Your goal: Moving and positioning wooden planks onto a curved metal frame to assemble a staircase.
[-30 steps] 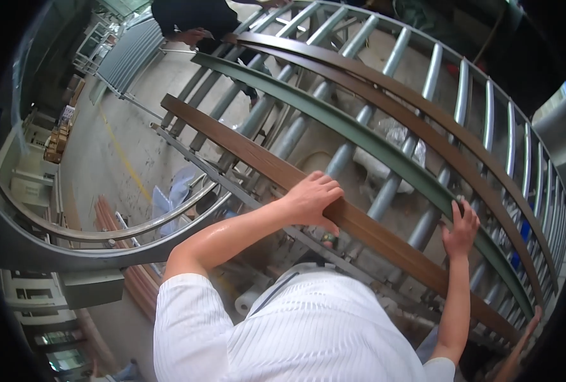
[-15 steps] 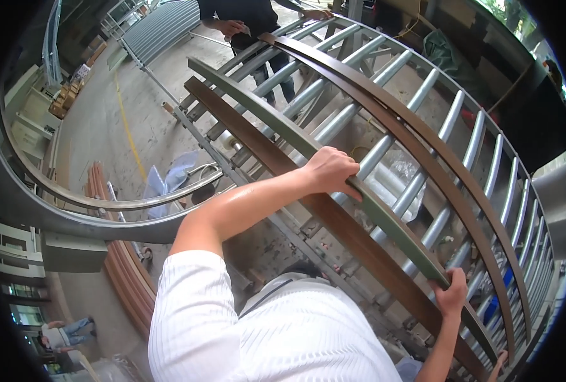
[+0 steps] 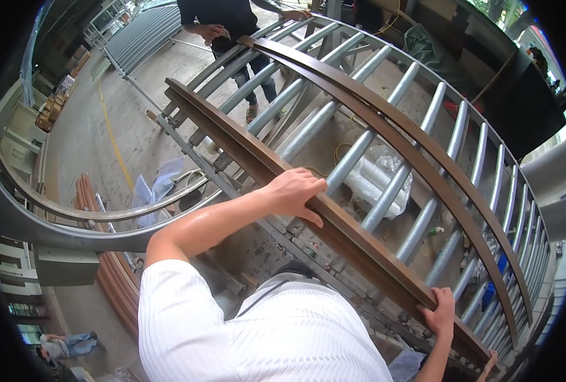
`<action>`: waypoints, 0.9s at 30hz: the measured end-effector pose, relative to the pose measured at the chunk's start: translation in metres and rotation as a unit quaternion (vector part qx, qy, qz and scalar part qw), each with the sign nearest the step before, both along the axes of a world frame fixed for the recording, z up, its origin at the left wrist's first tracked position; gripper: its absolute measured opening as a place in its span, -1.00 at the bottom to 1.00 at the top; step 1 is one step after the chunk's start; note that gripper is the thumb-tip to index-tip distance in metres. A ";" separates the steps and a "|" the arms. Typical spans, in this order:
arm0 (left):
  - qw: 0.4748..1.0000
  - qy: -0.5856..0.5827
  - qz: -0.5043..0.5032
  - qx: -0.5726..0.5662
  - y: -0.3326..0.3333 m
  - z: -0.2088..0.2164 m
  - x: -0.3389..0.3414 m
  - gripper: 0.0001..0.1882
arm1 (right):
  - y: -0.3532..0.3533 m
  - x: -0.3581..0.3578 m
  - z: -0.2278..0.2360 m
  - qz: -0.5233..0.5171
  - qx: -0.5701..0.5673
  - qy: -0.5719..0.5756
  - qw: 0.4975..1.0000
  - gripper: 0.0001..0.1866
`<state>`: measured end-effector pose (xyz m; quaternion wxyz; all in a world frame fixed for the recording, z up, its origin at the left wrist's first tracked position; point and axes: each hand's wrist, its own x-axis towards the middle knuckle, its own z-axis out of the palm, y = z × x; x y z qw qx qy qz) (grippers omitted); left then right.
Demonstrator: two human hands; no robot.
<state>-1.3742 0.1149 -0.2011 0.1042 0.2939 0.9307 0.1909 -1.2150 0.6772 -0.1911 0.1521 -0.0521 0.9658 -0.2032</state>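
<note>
Two long brown profiles (image 3: 363,245) lie side by side, slanting across the near side of a roller conveyor (image 3: 349,167). My left hand (image 3: 295,194) is closed over the upper profile about midway, fingers on its far edge and thumb hanging on the near side. Farther down to the right, my right hand (image 3: 440,312) grips the same profile, its fingers curled over the edge. Another person's hand (image 3: 490,361) touches the profiles close to their lower right end.
Two curved brown strips (image 3: 416,167) rest farther across the rollers. A person in dark clothes (image 3: 222,28) stands at the far end, one hand on the conveyor. A large curved metal frame (image 3: 104,219) is at left, above stacked reddish-brown lengths (image 3: 114,280). Clear plastic wrap (image 3: 384,178) shows beneath the rollers.
The upper profile has come toward me and turned, its greenish-grey face giving way to brown, and now sits against the lower one. Both my hands have moved with it, still gripping.
</note>
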 end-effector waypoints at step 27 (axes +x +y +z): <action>0.986 0.166 0.013 -0.004 -0.016 -0.030 0.056 -0.14 | -0.015 0.067 -0.025 -0.024 0.059 0.218 0.974 -0.30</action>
